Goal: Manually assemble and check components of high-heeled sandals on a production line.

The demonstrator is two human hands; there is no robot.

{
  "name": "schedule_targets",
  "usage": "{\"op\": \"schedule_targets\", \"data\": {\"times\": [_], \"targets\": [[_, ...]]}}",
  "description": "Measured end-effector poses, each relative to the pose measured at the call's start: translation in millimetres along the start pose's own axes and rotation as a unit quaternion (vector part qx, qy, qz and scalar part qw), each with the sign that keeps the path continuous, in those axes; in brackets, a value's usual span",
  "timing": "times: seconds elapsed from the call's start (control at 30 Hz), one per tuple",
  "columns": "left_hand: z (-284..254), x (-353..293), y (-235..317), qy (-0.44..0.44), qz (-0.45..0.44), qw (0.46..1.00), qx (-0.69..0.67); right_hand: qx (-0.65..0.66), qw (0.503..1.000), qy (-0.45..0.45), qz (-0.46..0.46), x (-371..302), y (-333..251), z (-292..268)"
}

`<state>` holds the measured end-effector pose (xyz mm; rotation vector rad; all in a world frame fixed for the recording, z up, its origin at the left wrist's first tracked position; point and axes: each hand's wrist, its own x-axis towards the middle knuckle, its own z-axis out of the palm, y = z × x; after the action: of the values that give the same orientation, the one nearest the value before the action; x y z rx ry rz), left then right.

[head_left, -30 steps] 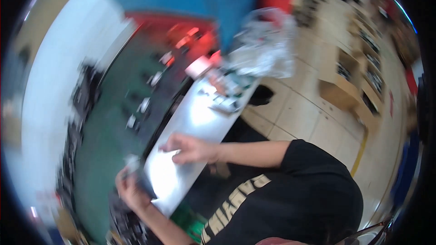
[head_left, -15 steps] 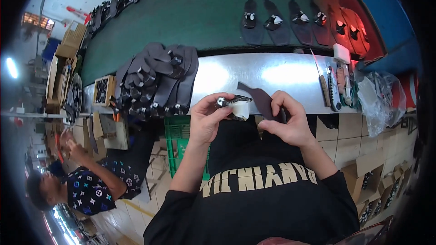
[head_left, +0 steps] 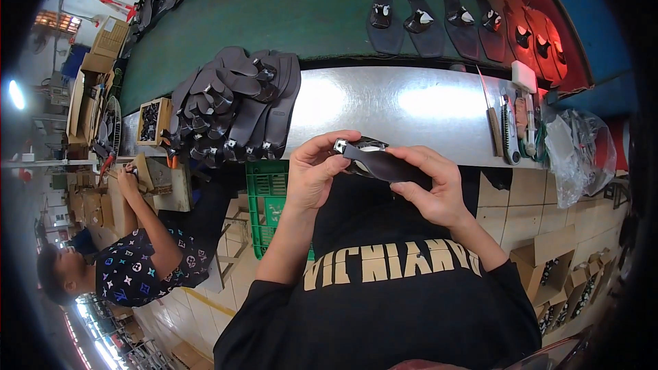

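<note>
Both my hands hold one dark leather strap piece with a small metal buckle at its left end, close to my chest. My left hand pinches the buckle end between thumb and fingers. My right hand grips the strap's right part from below and behind. The strap hangs just in front of the shiny metal worktable.
A pile of dark straps lies on the table's left. Knives and tools and a clear plastic bag sit at its right. Sandal uppers ride a green belt behind. A green crate stands below. Another person works at left.
One second ago my view was turned sideways and my hands were apart over the table. Half a second ago both hands were at the strap; now they hold it a little closer and flatter.
</note>
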<state>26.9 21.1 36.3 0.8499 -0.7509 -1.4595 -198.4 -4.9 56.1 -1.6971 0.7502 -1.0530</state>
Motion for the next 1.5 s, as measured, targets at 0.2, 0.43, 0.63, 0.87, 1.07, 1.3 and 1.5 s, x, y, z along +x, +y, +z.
{"op": "schedule_targets", "data": {"times": [0.2, 0.43, 0.63, 0.87, 1.07, 1.3, 1.5], "targets": [[2.2, 0.5, 0.5, 0.000, -0.005, 1.000, 0.002, 0.003, 1.000, 0.011, 0.002, -2.7, 3.8, 0.7], [1.1, -0.3, 1.7, -0.005, 0.000, 1.000, 0.023, 0.007, 1.000, -0.001, 0.019, -2.2, 1.5, -0.3], [-3.4, 0.2, -2.5, -0.026, 0.045, 0.996, 0.078, -0.025, 1.000, -0.005, 0.010, -0.6, -3.8, -1.6], [-1.5, -1.7, 4.5, -0.088, 0.085, 0.980, 0.158, -0.077, 0.996, -0.046, 0.000, 3.4, -12.7, -8.5], [-14.0, -0.8, 1.4, -0.148, 0.121, 0.968, 0.159, -0.132, 0.989, -0.072, -0.010, 7.2, -21.0, -11.7], [-5.5, -2.2, 7.8, -0.144, 0.130, 0.961, 0.198, -0.157, 0.984, -0.037, -0.076, 2.9, -13.0, -6.1], [1.9, -5.9, 14.2, -0.157, 0.120, 0.949, 0.245, -0.196, 0.976, -0.015, -0.091, -1.1, -13.0, 2.6]]}}
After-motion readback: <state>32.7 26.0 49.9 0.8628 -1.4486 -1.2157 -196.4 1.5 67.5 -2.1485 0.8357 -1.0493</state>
